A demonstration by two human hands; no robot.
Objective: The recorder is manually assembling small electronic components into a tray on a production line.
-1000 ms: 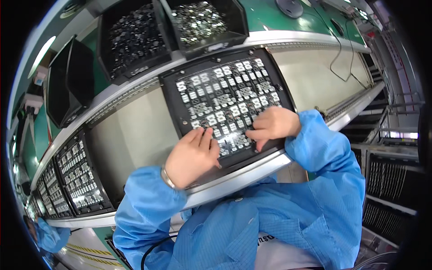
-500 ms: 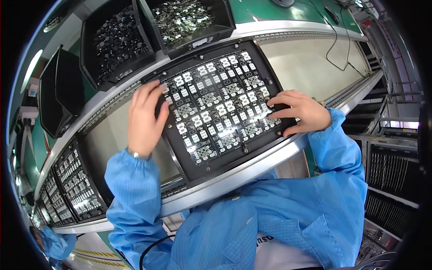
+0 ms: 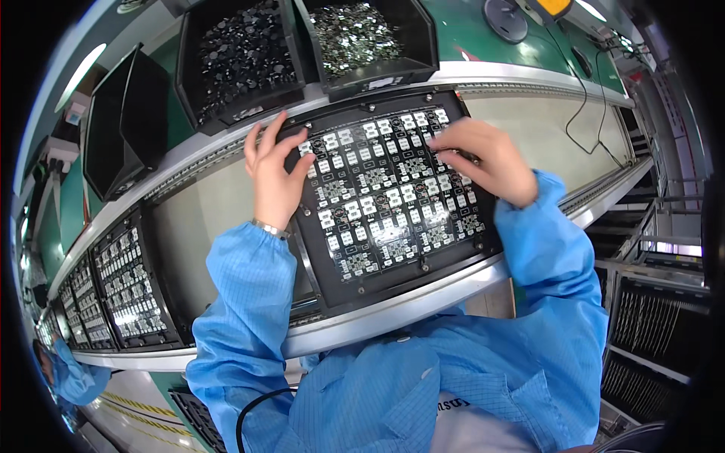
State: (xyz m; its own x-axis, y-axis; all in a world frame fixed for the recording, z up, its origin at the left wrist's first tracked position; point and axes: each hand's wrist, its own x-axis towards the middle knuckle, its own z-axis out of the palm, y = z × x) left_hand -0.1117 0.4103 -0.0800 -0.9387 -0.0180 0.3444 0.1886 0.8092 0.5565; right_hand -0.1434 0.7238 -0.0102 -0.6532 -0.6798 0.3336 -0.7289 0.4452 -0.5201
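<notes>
A dark panel of printed circuit boards [image 3: 389,219], dotted with rows of white parts, lies in a black carrier tray [image 3: 377,291] on the conveyor in front of me. My left hand [image 3: 276,181] is at its far left corner, fingers spread; the thumb and a fingertip touch or hover by the corner parts. Over the far right of the panel reaches my right hand [image 3: 487,158]. Its fingers lie side by side with the thumb a little apart below them, and nothing shows between the tips. Whether those tips touch the boards I cannot tell.
Beyond the rail stand a black bin of dark round parts [image 3: 245,60], a bin of shiny metal parts [image 3: 355,38] and another black bin [image 3: 124,128]. More loaded carriers [image 3: 132,287] line the conveyor at left. A black cable [image 3: 570,128] hangs over the belt at right.
My right hand has gone from the panel's right edge to its far right part, its fingers drawing closer together. My left hand has slid slightly along the far left corner. The view has shifted.
</notes>
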